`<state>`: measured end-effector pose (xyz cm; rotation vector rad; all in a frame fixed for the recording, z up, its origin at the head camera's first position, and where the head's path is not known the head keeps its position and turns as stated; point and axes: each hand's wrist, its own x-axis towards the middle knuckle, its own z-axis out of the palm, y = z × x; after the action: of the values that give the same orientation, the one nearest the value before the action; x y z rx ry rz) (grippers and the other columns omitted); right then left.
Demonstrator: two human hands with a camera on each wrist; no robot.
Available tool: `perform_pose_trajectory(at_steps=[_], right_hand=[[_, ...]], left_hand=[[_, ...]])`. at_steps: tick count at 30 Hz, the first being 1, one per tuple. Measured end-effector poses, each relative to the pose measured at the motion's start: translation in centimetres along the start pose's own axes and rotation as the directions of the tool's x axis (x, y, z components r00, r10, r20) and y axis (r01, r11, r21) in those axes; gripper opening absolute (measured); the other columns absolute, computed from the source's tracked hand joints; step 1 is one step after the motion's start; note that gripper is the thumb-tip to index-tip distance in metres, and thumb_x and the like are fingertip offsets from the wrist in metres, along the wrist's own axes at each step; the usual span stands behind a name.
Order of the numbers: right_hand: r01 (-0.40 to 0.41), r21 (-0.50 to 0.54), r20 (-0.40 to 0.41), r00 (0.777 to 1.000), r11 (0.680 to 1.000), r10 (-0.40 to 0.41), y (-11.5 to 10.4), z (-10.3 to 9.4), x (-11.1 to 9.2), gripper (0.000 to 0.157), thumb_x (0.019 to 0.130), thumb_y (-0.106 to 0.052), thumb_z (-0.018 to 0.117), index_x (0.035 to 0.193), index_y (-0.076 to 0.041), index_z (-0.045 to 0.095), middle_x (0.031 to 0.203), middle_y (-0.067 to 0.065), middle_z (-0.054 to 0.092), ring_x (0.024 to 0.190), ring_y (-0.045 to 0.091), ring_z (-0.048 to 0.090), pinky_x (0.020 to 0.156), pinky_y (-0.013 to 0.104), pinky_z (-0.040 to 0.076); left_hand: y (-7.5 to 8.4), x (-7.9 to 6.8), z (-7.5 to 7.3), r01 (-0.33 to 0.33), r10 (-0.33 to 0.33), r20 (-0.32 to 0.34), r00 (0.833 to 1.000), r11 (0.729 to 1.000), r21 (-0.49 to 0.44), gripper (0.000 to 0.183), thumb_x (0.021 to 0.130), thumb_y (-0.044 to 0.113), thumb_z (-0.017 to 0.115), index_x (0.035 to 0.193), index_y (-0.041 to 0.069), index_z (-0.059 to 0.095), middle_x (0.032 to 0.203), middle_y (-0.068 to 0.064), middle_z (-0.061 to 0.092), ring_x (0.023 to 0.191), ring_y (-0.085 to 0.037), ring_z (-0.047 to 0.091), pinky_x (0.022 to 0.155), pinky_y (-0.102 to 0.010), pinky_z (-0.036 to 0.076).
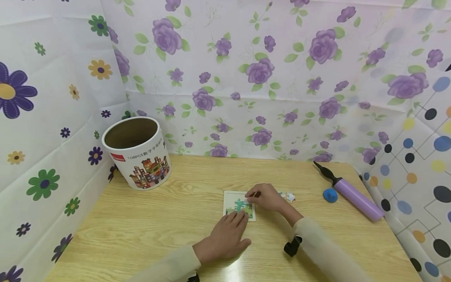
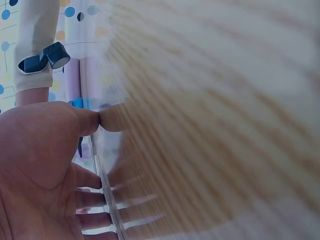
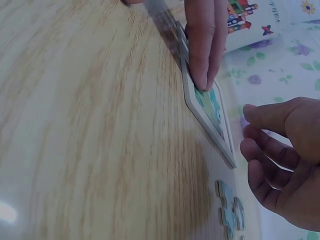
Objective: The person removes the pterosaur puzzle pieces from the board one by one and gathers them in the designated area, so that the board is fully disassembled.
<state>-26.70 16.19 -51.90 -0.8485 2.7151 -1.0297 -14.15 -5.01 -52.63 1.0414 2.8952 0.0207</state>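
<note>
A small jigsaw puzzle in a pale square frame [image 1: 228, 194] lies on the table, with green and teal pieces [image 1: 240, 204] fitted in its lower part. My left hand [image 1: 227, 237] rests at its near edge, fingers straight and fingertips over the frame; in the right wrist view two of those fingers [image 3: 201, 50] press down on the puzzle. Above its right side, my right hand [image 1: 267, 197] has thumb and fingers bent with their tips close together. I cannot tell whether a piece is between them. Loose jigsaw pieces [image 3: 227, 210] lie just right of the frame.
A white printed bucket [image 1: 141, 156] stands at the back left. Toward the right lie a purple balloon pump [image 1: 357, 199] with a black nozzle and a small blue round object [image 1: 330, 195]. Flowered and dotted cloths [image 1: 225, 78] hang around the wooden table [image 1: 141, 231].
</note>
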Motion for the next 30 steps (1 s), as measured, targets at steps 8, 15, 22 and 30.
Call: perform_pose_trajectory(at_steps=[8,15,22,30], right_hand=[[-0.021,-0.012,0.039,0.999,1.000,0.022,-0.4,1.1,1.5,0.014,0.096,-0.023,0.073,0.107,-0.018,0.081,0.099,-0.008,0.074,0.085,0.006,0.064,0.075,0.030,0.054],[0.001,-0.055,0.057,0.998,0.999,0.002,-0.6,1.8,2.2,0.011,0.095,-0.021,0.075,0.102,-0.018,0.082,0.095,-0.008,0.072,0.083,0.005,0.061,0.074,0.029,0.052],[-0.017,-0.086,0.062,0.998,0.996,0.022,-0.9,2.1,2.2,0.010,0.093,-0.021,0.077,0.101,-0.017,0.082,0.094,-0.008,0.071,0.085,0.006,0.061,0.077,0.031,0.053],[-0.028,-0.060,0.063,0.998,0.998,0.032,-0.8,2.5,2.2,0.008,0.093,-0.022,0.077,0.099,-0.017,0.081,0.090,-0.009,0.069,0.081,0.007,0.060,0.074,0.032,0.052]], left_hand=[[0.0,0.1,-0.4,0.021,-0.019,0.043,0.999,0.998,-0.054,0.075,0.105,0.059,0.039,0.161,0.009,0.033,0.168,-0.010,0.027,0.151,-0.029,0.033,0.117,-0.047,0.035],[-0.3,0.2,-0.3,0.010,-0.007,0.032,0.999,0.994,-0.105,0.075,0.105,0.058,0.039,0.161,0.008,0.032,0.169,-0.011,0.024,0.150,-0.031,0.032,0.114,-0.051,0.035],[-0.4,0.3,-0.2,0.011,-0.008,0.019,1.000,0.991,-0.133,0.074,0.105,0.057,0.040,0.160,0.008,0.034,0.168,-0.011,0.026,0.149,-0.032,0.033,0.111,-0.052,0.035],[-0.3,0.4,-0.4,0.032,-0.025,0.046,0.999,0.988,-0.151,0.072,0.104,0.056,0.038,0.160,0.011,0.033,0.169,-0.008,0.024,0.150,-0.030,0.031,0.111,-0.051,0.034]])
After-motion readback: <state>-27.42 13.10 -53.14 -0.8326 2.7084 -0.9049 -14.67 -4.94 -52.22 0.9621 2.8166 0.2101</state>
